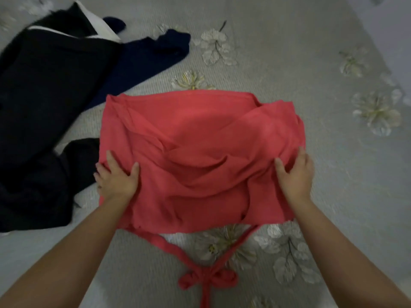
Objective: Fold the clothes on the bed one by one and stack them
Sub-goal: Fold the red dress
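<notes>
a coral-red garment (200,156) is spread, partly folded, on the grey flowered bedspread (300,63); its left edge is gripped by the left hand (116,180), thumb on top and fingers curled into the cloth; its right edge is pinched by the right hand (294,174), with fabric bunched between thumb and fingers; the tied straps (208,278) are trailed toward the viewer; a black garment with white trim (44,96) and a navy garment (151,54) are seen at the far left, unfolded.

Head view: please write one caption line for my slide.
Both hands, left hand and right hand, grip the red garment on the floral bedspread, dark clothes beside it.
</notes>
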